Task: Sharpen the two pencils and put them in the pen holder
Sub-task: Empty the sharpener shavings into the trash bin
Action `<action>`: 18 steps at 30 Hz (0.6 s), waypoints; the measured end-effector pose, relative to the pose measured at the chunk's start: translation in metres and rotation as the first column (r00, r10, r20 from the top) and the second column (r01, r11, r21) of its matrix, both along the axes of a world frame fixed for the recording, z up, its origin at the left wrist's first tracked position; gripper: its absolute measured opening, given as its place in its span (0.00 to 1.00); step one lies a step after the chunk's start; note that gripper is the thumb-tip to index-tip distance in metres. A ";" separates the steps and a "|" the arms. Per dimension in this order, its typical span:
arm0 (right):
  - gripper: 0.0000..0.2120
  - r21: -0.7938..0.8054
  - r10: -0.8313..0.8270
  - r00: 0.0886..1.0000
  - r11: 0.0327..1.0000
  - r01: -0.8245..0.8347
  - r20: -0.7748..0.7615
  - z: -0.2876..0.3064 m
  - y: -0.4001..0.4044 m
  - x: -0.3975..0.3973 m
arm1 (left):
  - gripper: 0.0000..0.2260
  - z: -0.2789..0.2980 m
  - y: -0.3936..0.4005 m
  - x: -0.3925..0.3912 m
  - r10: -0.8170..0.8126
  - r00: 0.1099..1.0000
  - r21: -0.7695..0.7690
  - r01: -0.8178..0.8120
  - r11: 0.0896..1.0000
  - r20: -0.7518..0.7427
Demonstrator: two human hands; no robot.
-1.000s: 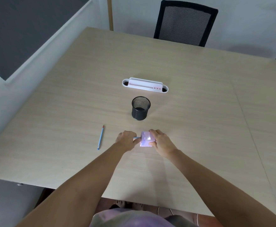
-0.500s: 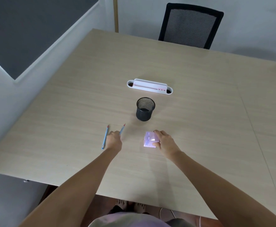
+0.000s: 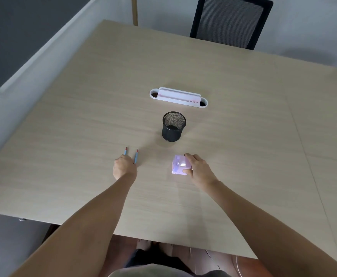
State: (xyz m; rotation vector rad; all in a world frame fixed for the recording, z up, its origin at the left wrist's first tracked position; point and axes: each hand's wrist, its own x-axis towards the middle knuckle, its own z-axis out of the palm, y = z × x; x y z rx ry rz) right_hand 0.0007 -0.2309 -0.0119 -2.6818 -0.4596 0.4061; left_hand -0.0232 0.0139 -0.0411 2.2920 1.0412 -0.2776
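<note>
Two pencils (image 3: pixel 136 158) at your left hand (image 3: pixel 124 169), grip unclear; right hand (image 3: pixel 198 169) grips sharpener (image 3: pixel 179 167). Lift pencils together, tips clear of pen holder (image 3: pixel 173 126) rim.

Two pencils lie side by side on the table, blue-bodied with reddish sharpened tips pointing toward the far edge. The left pencil (image 3: pixel 125 151) shows only its tip end; the rest is hidden under a hand. The right pencil (image 3: pixel 136 156) lies just beside it, roughly parallel, its near end at the same hand. The sharpener (image 3: pixel 178 166), a small pale pink-lilac box, sits to their right, nearer the front edge than the holder. The holder (image 3: pixel 173 126), a black mesh cup, stands upright near the table's middle, beyond the sharpener, apart from both pencils.
</note>
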 end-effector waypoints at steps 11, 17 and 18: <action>0.24 -0.032 0.009 1.000 0.999 -0.010 -0.002 0.006 0.002 -0.002 | 0.12 0.002 -0.002 -0.006 -0.098 0.971 -0.026 0.106 0.994 0.218; 0.25 -0.054 0.004 1.000 0.999 -0.006 -0.028 0.008 0.003 -0.001 | 0.34 -0.002 -0.053 -0.002 -0.500 0.818 -0.174 0.557 0.812 0.286; 0.25 -0.060 0.005 1.000 0.998 -0.007 -0.031 0.007 0.003 -0.001 | 0.37 -0.005 -0.064 0.000 -0.530 0.803 -0.203 0.586 0.784 0.272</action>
